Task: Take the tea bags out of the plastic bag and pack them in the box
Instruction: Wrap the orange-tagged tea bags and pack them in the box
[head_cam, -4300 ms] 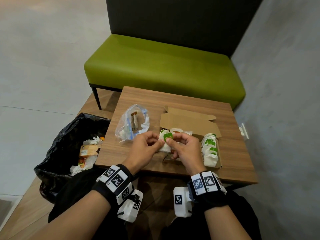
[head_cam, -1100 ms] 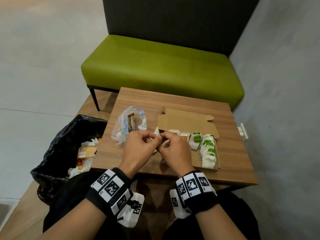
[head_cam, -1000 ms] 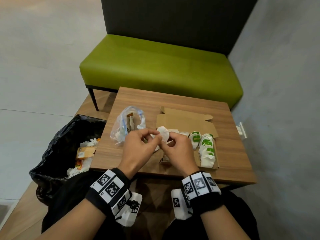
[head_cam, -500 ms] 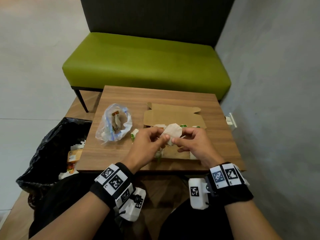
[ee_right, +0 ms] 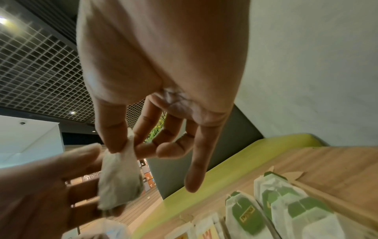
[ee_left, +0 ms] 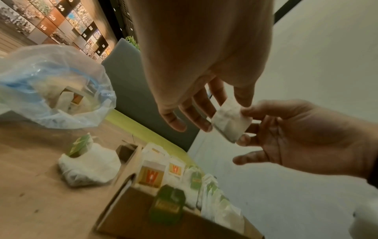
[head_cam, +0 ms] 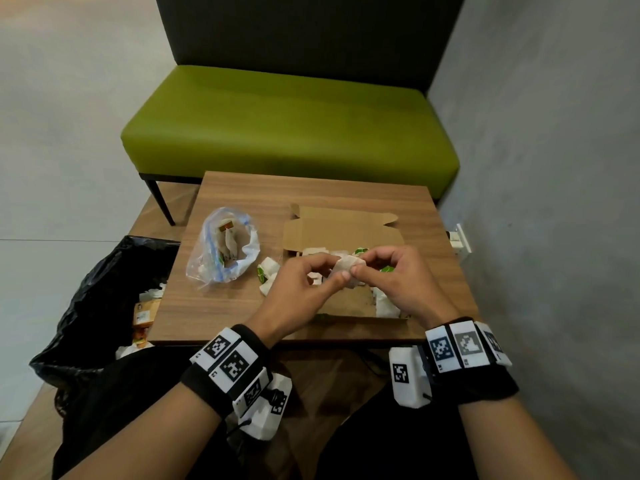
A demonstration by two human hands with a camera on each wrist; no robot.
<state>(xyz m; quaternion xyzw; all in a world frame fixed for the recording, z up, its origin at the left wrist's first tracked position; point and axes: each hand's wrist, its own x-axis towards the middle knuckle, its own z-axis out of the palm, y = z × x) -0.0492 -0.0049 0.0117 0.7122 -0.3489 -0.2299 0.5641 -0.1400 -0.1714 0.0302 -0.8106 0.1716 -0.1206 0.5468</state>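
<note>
Hands (head_cam: 304, 289) (head_cam: 398, 282) both pinch one plain tea bag (head_cam: 348, 270).
Below it, box (head_cam: 346, 303) holds bags with "W" tags (ee_left: 151, 175).

Matt wood-grain table (head_cam: 311, 192), plain brown cardboard box (head_cam: 343, 230), clear glossy plastic bag (head_cam: 207, 268), white paper tea bag (head_cam: 346, 273).

tea bag (head_cam: 347, 268) | lifted clear above box (head_cam: 349, 230) | hands higher than before

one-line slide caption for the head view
Left hand and right hand pinch a white paper tea bag above the open brown cardboard box.
</note>
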